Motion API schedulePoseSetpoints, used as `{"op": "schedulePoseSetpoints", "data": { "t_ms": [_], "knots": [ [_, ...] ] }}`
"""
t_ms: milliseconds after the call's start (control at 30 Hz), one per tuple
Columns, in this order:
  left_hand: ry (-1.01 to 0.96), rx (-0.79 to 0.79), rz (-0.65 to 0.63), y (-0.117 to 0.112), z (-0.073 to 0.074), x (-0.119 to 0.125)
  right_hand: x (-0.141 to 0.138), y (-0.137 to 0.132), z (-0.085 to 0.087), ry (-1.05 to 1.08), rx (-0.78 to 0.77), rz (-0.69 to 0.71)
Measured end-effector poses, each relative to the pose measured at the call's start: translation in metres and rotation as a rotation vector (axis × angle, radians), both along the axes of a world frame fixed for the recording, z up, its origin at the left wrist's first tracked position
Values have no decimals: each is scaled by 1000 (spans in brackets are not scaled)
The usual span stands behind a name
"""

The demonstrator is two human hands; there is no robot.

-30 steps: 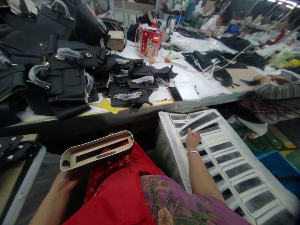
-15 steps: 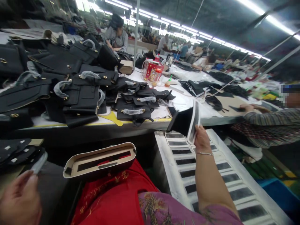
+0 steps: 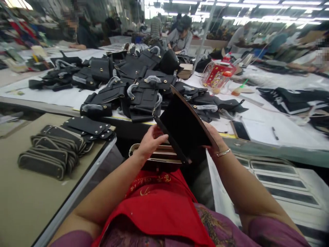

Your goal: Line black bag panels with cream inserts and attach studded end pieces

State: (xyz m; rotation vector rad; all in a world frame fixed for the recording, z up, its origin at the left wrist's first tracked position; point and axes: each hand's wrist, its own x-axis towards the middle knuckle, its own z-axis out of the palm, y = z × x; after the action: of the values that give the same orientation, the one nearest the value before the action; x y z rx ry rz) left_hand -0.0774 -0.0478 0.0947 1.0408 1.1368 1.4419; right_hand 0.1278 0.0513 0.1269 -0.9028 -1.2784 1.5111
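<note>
A flat black panel (image 3: 183, 128) with a pale rim is tilted up in front of me. My left hand (image 3: 150, 142) pinches its near left edge, while my right hand (image 3: 214, 139), with a bracelet at the wrist, supports it from behind on the right. Under the panel, on my red apron (image 3: 156, 206), lies the beige tray-shaped shell (image 3: 159, 156) with a slot; it is partly hidden by the panel and my left hand.
Black bag parts with gold studs (image 3: 144, 91) are piled on the white table ahead. Stacked dark oval pieces (image 3: 51, 152) lie on the left bench. White-framed strips (image 3: 280, 180) line a board on the right. A phone (image 3: 240, 130) and red box (image 3: 217, 73) sit nearby. Other people work further back.
My right hand brought the black panel from the right-hand board to the middle. My left hand came up from the lower left and took its edge. The view swung left.
</note>
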Motion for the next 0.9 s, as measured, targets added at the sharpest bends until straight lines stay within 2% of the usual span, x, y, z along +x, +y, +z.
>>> {"op": "schedulePoseSetpoints", "data": {
  "t_ms": [67, 167, 233, 333, 367, 400, 467, 533, 567, 600, 700, 767, 900],
  "knots": [
    [346, 175, 105, -13, 5, -1, -19, -7, 8, 35, -29, 50],
    [787, 307, 135, -25, 12, 1, -48, -28, 17, 109, -77, 71],
    [935, 350, 184, -25, 13, -3, -62, -45, 24, 150, -90, 102],
    [971, 374, 177, -16, 14, -24, -62, -60, 40, 9, -20, 311],
    [954, 382, 150, -14, 16, -33, -56, -62, 47, -113, 68, 355],
    [932, 393, 124, -12, 19, -43, -48, -63, 54, -254, 203, 343],
    [896, 425, 54, -12, 28, -63, -31, -59, 66, -545, 585, 174],
    [887, 453, -79, -15, 38, -78, -19, -50, 71, -777, 958, 39],
    [891, 459, -165, -18, 43, -83, -16, -45, 69, -869, 1082, 69],
    [899, 457, -250, -20, 47, -88, -16, -40, 64, -937, 1152, 155],
    [938, 370, -413, -25, 55, -95, -24, -24, 40, -1005, 1138, 420],
    [981, 290, -453, -25, 56, -99, -32, -17, 22, -1008, 1094, 465],
    [1105, 184, -473, -22, 51, -108, -44, -12, -7, -998, 1051, 444]
  ]
}}
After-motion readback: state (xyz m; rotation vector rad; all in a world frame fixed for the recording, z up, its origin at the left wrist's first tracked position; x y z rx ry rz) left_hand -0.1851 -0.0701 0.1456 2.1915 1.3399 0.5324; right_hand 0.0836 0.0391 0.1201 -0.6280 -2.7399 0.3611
